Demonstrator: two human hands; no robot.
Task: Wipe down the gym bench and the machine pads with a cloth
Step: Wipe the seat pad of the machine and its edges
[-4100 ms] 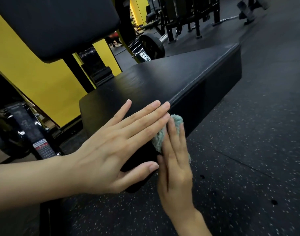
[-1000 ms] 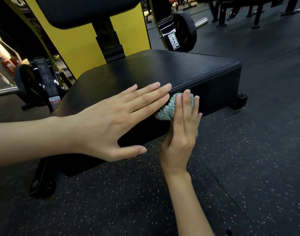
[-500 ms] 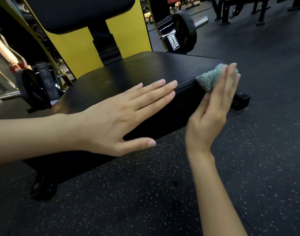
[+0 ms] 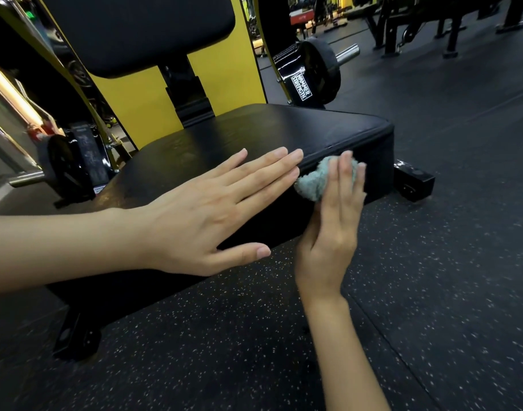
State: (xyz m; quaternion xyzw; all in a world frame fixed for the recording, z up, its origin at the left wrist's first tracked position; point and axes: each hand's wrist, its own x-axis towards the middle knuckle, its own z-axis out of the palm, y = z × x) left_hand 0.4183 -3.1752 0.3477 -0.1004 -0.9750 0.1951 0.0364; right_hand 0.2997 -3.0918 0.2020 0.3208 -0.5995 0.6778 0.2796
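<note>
the left hand lies flat with straight fingers on top of the black padded gym seat. the right hand presses a small fluffy light blue cloth against the seat's front side with straight fingers, just below the top edge, above the dark speckled rubber floor

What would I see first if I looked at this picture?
Two bare hands, right in the middle: the left hand lies flat on top of the black bench seat, and the right hand presses a fluffy blue-green cloth against the seat's front side with straight fingers. Behind them, bright yellow machine panels stand out, with a black weight plate on a silver bar at the upper right.
</note>
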